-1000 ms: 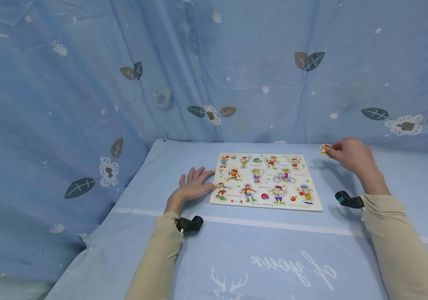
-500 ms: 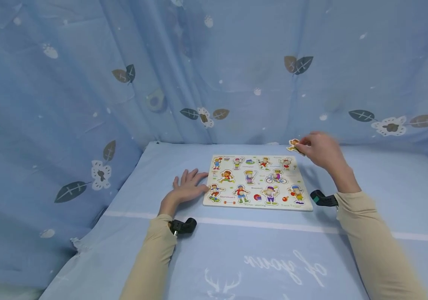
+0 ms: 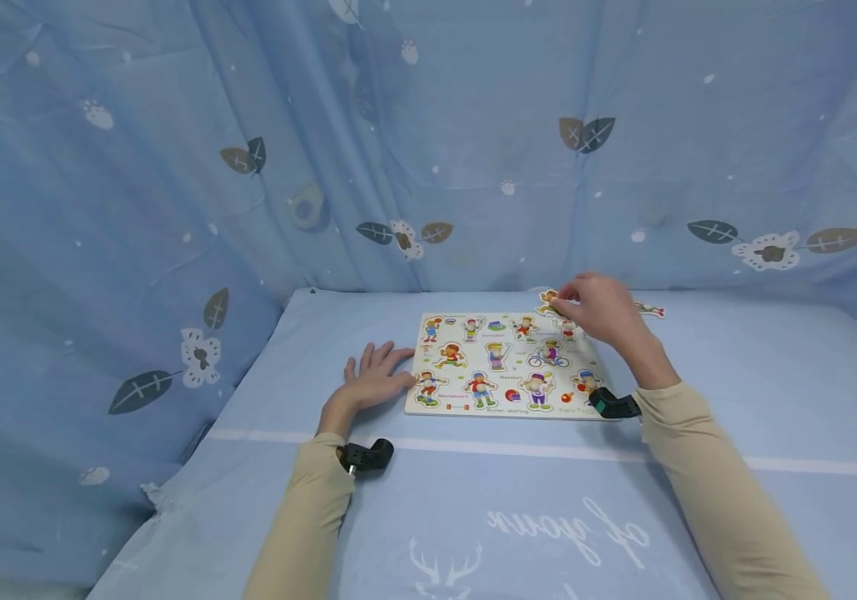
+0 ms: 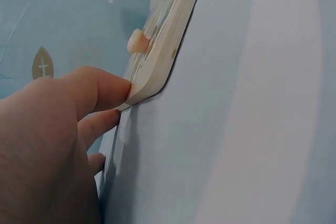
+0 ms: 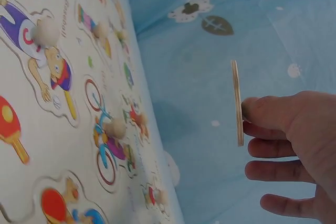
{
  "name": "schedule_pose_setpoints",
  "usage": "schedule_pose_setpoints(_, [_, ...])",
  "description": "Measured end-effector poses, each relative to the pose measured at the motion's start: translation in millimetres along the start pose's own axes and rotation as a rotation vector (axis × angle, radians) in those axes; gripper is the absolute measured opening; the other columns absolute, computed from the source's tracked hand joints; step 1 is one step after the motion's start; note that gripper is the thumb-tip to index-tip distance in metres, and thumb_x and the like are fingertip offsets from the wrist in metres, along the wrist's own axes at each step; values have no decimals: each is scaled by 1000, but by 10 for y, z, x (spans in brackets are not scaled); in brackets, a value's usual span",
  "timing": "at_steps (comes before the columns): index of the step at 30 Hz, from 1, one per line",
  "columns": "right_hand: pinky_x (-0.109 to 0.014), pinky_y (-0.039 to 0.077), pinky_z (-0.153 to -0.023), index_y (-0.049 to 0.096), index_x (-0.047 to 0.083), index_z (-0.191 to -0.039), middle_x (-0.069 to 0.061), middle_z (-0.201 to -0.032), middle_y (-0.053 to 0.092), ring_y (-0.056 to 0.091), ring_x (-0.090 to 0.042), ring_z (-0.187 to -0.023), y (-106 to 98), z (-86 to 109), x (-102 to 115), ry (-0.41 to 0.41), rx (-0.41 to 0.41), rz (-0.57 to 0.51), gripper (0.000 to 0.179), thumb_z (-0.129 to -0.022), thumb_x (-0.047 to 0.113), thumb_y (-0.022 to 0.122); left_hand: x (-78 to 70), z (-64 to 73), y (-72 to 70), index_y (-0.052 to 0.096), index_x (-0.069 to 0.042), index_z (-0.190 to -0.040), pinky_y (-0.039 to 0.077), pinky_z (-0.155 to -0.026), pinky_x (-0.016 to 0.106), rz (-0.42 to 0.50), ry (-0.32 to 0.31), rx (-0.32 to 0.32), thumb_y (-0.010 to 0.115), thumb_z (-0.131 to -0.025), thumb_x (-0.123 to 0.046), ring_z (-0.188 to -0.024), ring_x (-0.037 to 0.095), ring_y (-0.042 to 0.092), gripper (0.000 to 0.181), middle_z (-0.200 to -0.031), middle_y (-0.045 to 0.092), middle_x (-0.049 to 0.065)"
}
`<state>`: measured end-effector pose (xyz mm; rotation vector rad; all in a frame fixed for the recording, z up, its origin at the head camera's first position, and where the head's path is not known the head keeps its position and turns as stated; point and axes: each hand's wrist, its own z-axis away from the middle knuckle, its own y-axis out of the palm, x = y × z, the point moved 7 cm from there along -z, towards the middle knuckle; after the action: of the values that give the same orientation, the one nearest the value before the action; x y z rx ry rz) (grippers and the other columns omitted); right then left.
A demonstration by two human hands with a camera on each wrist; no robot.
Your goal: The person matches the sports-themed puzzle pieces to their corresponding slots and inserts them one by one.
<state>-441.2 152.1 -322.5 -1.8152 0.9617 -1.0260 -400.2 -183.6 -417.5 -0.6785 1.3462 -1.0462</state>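
A white wooden puzzle board (image 3: 458, 405) with cartoon sports figures lies on the table, several of its pieces bearing round wooden knobs (image 4: 137, 41). My left hand (image 3: 373, 382) is spread at the board's left edge; the left wrist view shows its fingertips touching a corner (image 4: 149, 85). Above the board's far edge, my right hand (image 3: 601, 308) pinches a runner-shaped puzzle piece (image 3: 547, 302) between thumb and finger. In the right wrist view that puzzle piece (image 5: 237, 103) appears edge-on, apart from the board. A similar runner picture (image 3: 451, 356) shows in the board's left part.
Another cut-out figure piece (image 3: 650, 310) lies near the table's back edge, partly behind my right hand. A blue patterned curtain (image 3: 428, 150) hangs behind and to the left. A light blue cloth (image 3: 308, 517) covers the table.
My right hand has moved left with the runner puzzle piece, from right of the board to over its far edge. The left hand stays at the board; the head view has shifted slightly.
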Motion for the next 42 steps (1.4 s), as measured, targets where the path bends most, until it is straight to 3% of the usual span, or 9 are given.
schedule_pose_setpoints(11, [-46,52,-79,75,6,-103,-13,-108,68,64,-30,-95,252,-143,376,-27,100,-20,30,-98,31,62,-9,-7,-10,39,-27,-152,-9,-115,65,11,-6,9,51,-89,-41,-151,39,-8,66,-166,13,11])
schedule_pose_setpoints(26, [-39,52,-72,76,9,-93,-7,-101,69,64,-22,-84,435,-276,696,-53,137,-41,26,-96,32,63,2,-20,10,37,-28,-153,-10,-116,64,16,-19,20,51,-89,-41,-152,37,-9,66,-166,11,10])
schedule_pose_setpoints(32, [-44,52,-72,77,11,-97,-4,-98,69,63,-21,-83,604,-280,876,-96,172,14,22,-94,31,67,11,-16,0,36,-28,-153,-10,-116,63,17,-17,29,50,-90,-41,-152,37,-10,66,-166,10,10])
schedule_pose_setpoints(42, [-53,47,-85,76,14,-96,-2,-95,64,59,-19,-78,882,-253,1154,-133,252,22,19,-96,30,65,16,-16,-4,37,-27,-153,-10,-115,64,16,-5,22,50,-90,-41,-152,38,-9,66,-166,11,11])
